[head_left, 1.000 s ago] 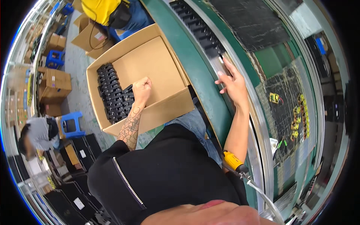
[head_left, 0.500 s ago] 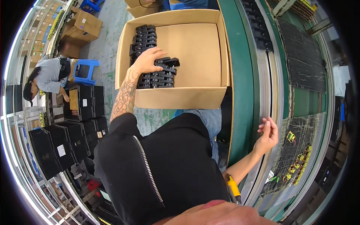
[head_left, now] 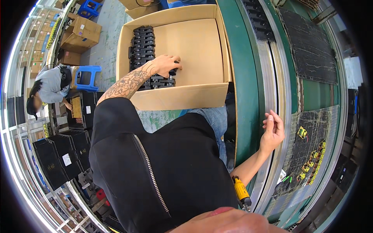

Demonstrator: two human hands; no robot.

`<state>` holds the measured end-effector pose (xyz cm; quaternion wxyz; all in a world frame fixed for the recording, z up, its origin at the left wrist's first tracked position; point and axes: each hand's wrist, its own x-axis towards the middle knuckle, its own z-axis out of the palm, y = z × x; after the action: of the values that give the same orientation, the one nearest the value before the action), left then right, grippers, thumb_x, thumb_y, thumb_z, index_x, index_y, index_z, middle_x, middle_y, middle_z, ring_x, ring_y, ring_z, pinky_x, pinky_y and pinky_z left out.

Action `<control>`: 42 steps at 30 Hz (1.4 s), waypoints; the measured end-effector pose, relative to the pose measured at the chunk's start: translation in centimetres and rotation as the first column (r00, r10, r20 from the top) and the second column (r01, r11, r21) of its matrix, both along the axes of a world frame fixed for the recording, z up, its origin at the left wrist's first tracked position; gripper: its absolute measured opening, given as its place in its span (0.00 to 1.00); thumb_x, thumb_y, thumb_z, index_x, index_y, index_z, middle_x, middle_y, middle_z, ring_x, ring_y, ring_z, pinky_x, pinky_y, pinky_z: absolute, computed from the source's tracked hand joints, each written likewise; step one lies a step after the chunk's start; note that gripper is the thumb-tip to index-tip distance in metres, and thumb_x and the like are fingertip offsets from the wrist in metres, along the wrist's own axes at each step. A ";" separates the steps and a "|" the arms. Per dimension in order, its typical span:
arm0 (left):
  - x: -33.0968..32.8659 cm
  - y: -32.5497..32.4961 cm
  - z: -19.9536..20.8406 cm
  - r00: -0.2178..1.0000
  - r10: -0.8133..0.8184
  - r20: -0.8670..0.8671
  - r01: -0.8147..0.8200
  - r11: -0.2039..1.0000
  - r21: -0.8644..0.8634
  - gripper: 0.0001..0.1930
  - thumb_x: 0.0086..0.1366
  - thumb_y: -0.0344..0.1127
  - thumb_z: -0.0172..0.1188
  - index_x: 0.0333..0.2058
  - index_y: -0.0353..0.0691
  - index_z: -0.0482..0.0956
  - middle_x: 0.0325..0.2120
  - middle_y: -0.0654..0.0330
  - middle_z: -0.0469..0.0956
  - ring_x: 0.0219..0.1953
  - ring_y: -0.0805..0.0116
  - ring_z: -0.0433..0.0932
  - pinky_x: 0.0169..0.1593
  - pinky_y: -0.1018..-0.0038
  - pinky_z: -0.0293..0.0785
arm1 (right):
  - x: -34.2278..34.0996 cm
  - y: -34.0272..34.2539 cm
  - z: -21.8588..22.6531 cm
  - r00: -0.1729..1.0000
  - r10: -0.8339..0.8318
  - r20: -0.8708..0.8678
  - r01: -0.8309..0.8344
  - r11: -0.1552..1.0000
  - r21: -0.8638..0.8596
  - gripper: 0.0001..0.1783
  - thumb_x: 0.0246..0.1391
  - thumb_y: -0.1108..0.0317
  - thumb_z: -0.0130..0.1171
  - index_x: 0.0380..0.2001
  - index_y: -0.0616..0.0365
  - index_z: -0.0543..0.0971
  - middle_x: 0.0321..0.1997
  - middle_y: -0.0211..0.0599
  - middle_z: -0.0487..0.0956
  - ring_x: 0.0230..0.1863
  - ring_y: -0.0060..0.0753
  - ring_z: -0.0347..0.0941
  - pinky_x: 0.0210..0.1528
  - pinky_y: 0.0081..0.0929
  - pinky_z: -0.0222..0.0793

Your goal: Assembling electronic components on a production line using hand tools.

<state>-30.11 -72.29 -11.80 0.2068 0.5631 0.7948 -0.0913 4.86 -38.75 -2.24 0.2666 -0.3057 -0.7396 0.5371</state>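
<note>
Carton and obstacles: an open cardboard box [head_left: 182, 98] stands just left of the green bench [head_left: 247, 83]; the tattooed left forearm [head_left: 126, 84] crosses its left side and hides some of its contents; a yellow-and-black power screwdriver [head_left: 241, 189] overlaps the right forearm.
Bench side: a metal rail [head_left: 273, 73] runs along the bench, with a row of black parts [head_left: 258, 21] at its far end; beyond it lie a dark mat [head_left: 309, 42], 1 yellow component [head_left: 302, 133] set apart and a slanting group of yellow components [head_left: 314, 161].
Floor side: a seated co-worker [head_left: 54, 85] reaches to black crates [head_left: 58, 157]; a blue plastic stool [head_left: 88, 77] and a brown carton [head_left: 83, 33] stand near.
Black plastic parts: the stacked parts [head_left: 143, 43] lie inside the box along its left wall, with more at the near wall; matt black, narrow, toothed at the edges, packed tightly in rows.
Left hand: the left hand [head_left: 166, 64] is in the box, fingers bent over 1 black part; cannot tell whether it is gripped.
Right hand: the right hand [head_left: 273, 134] is above the rail, loosely curled, nothing visible in it.
Labels: white label [head_left: 67, 159] on a crate, too small to read.
</note>
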 end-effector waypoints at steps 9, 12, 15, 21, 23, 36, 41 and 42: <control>-0.6 1.6 1.1 0.952 0.244 0.182 -0.270 0.953 0.136 0.27 0.45 0.26 0.65 0.47 0.51 0.79 0.50 0.56 0.73 0.48 0.55 0.77 0.51 0.66 0.75 | -0.1 -0.1 0.2 0.999 0.012 -0.032 -0.014 0.999 -0.033 0.11 0.63 0.74 0.58 0.46 0.64 0.82 0.36 0.39 0.84 0.28 0.21 0.73 0.31 0.15 0.69; -0.5 3.7 3.7 0.890 0.296 0.348 -0.445 0.730 0.519 0.26 0.50 0.24 0.63 0.50 0.46 0.78 0.50 0.57 0.75 0.47 0.59 0.76 0.52 0.68 0.74 | 0.2 0.1 0.1 0.998 0.013 -0.063 -0.018 0.997 -0.076 0.13 0.60 0.75 0.59 0.48 0.64 0.81 0.37 0.41 0.84 0.30 0.22 0.73 0.34 0.16 0.71; 3.4 8.7 7.5 0.446 0.121 0.887 -0.880 0.240 0.410 0.22 0.58 0.26 0.60 0.53 0.42 0.75 0.51 0.56 0.75 0.48 0.63 0.75 0.53 0.68 0.72 | -0.1 -0.6 0.0 0.995 0.042 -0.094 -0.045 0.999 -0.023 0.22 0.54 0.75 0.65 0.53 0.64 0.78 0.44 0.44 0.82 0.35 0.27 0.75 0.41 0.21 0.73; 11.3 16.5 9.1 -0.190 -0.390 0.901 -0.982 0.051 -0.184 0.19 0.68 0.33 0.54 0.57 0.40 0.71 0.50 0.55 0.75 0.50 0.65 0.74 0.54 0.67 0.71 | -5.7 -4.7 0.4 0.983 0.185 -0.010 -0.153 0.840 0.520 0.45 0.39 0.68 0.77 0.63 0.59 0.69 0.66 0.53 0.69 0.61 0.47 0.72 0.57 0.36 0.73; 12.8 18.8 9.4 -0.240 -0.404 0.883 -0.971 0.100 -0.218 0.19 0.68 0.33 0.53 0.57 0.40 0.71 0.50 0.55 0.75 0.50 0.65 0.74 0.54 0.68 0.71 | -5.6 -4.6 0.4 0.986 0.152 -0.062 -0.105 0.872 0.478 0.44 0.39 0.70 0.77 0.62 0.59 0.70 0.66 0.53 0.69 0.61 0.47 0.72 0.56 0.36 0.74; 18.8 26.0 11.9 -0.326 -0.274 0.905 -0.881 0.434 -0.185 0.18 0.67 0.33 0.53 0.56 0.42 0.73 0.50 0.56 0.75 0.49 0.66 0.75 0.55 0.70 0.71 | 3.7 -3.5 1.0 0.863 -0.306 -0.402 0.440 0.846 0.301 0.33 0.45 0.77 0.69 0.57 0.60 0.70 0.47 0.53 0.82 0.37 0.38 0.80 0.31 0.26 0.80; 18.0 28.9 13.0 0.169 -0.109 0.979 -0.531 0.827 0.184 0.15 0.67 0.30 0.53 0.52 0.43 0.76 0.50 0.57 0.76 0.49 0.67 0.75 0.54 0.72 0.71 | 7.8 -1.1 4.1 0.837 -0.542 0.076 0.547 0.832 -0.091 0.18 0.55 0.66 0.64 0.48 0.57 0.74 0.31 0.43 0.83 0.19 0.26 0.71 0.19 0.17 0.64; 18.3 29.5 12.9 0.165 -0.114 0.980 -0.511 0.839 0.184 0.15 0.67 0.30 0.53 0.52 0.43 0.76 0.50 0.57 0.76 0.49 0.67 0.75 0.54 0.72 0.71 | 7.9 -0.8 4.0 0.824 -0.562 0.076 0.567 0.819 -0.089 0.18 0.55 0.66 0.64 0.48 0.57 0.74 0.31 0.43 0.83 0.19 0.26 0.71 0.19 0.17 0.64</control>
<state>-11.82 -42.80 1.07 0.5241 0.4061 0.5433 0.5149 12.76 -39.53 1.72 0.3794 -0.5373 -0.5918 0.4661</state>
